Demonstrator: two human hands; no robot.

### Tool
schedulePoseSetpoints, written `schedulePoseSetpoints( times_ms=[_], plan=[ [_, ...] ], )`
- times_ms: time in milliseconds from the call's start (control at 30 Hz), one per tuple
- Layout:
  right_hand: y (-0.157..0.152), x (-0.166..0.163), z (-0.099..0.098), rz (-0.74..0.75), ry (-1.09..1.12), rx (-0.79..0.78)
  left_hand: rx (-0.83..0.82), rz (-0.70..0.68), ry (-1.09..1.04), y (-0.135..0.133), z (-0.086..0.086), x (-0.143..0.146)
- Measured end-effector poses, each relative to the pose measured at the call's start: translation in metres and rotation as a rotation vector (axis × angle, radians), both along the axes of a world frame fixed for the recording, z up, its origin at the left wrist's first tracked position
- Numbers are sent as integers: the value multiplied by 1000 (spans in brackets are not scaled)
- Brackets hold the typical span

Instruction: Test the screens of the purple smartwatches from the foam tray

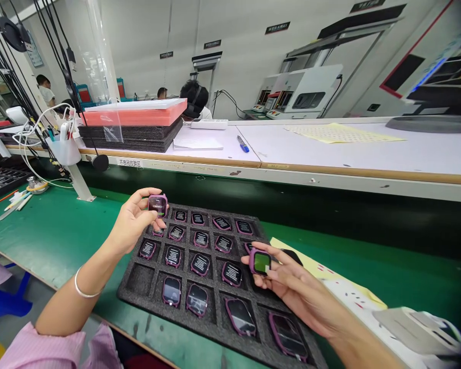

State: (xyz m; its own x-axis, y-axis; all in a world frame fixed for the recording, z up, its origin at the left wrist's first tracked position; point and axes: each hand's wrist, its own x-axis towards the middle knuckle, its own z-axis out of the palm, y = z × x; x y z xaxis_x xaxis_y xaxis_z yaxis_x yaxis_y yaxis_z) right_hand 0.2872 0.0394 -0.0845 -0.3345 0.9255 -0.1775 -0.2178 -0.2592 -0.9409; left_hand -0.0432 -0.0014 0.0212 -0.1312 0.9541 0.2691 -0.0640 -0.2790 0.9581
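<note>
- Nearest to the camera, a pink sleeve [42,351] covered the left forearm, and a thin silver bracelet [82,291] sat on the wrist.
- A black foam tray [138,279] lay on the green tabletop [61,230] just in front of the person. Most of its compartments held one of the tray watches [200,264], each lying screen up; the compartment at the near left corner showed only bare foam.
- At the lower right a white device [418,328] stood on the same tabletop, too blurred to tell more, and a yellow paper [322,269] lay just beside the tray.
- The right hand [295,289] was over the right side of the tray, palm up. Its grip was narrow and held a green-screen watch [260,262] between thumb and fingers, lifted clear of the foam.
- The left hand [134,221] was over the far left corner of the tray. Its grip held a second purple watch [158,205] by the edges with thumb and fingertips, above the compartments.
- Behind the green surface ran a higher white tabletop [330,148]. On it were a stack of dark foam sheets [134,134] with a pink layer on top, a blue pen [243,144] and a yellow sheet [341,133].
- Farthest, a seated person [194,100] and a white machine [307,92] were in front of the wall.
</note>
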Motion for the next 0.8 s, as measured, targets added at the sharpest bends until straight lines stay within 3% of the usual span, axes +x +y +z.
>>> schedulePoseSetpoints(
  times_ms=[567,667,800],
  plan=[
    [5,3,-2,43,5,-65,7,13,1,3,1,-4],
    [5,2,0,46,7,-63,39,-3,2,7,13,-4],
    [5,0,1,60,19,-59,168,-48,13,24,43,-1]
  ],
)
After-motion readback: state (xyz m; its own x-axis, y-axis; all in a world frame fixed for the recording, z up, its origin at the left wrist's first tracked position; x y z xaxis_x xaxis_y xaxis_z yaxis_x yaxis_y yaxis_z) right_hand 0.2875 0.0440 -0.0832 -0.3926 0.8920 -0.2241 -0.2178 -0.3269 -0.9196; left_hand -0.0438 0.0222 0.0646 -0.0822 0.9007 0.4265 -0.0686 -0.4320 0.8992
